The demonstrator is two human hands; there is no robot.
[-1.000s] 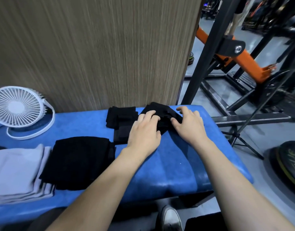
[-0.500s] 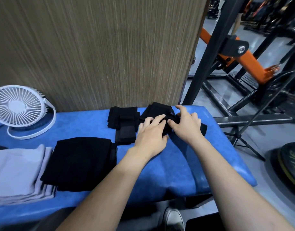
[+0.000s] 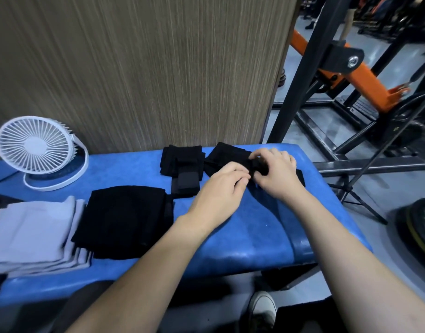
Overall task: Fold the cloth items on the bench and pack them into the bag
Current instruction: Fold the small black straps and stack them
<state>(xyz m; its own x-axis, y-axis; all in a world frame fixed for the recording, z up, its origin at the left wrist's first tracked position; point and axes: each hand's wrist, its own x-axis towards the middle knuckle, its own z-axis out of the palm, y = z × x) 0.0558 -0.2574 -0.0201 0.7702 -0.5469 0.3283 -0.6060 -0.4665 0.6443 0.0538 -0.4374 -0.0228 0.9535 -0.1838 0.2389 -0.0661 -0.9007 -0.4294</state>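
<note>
A small black cloth (image 3: 227, 153) lies at the far right end of the blue bench (image 3: 254, 227). My left hand (image 3: 221, 186) and my right hand (image 3: 276, 173) meet on it, fingers pinching its bunched middle. A black strip of it sticks out right of my right hand. Beside it to the left lies a folded small black cloth (image 3: 182, 164). A larger folded black cloth (image 3: 125, 219) sits nearer me, and a folded grey stack (image 3: 31, 234) lies at the left. No bag is in view.
A white desk fan (image 3: 36, 150) stands at the bench's back left. A wood-grain wall panel (image 3: 146, 68) rises right behind the bench. Black and orange gym frames (image 3: 338, 75) and a weight plate (image 3: 420, 227) stand on the floor at the right. My shoe (image 3: 263, 311) shows below the bench.
Both hands shifted slightly right and closed together on the black cloth, bunching its middle; a strip of it now trails out to the right.
</note>
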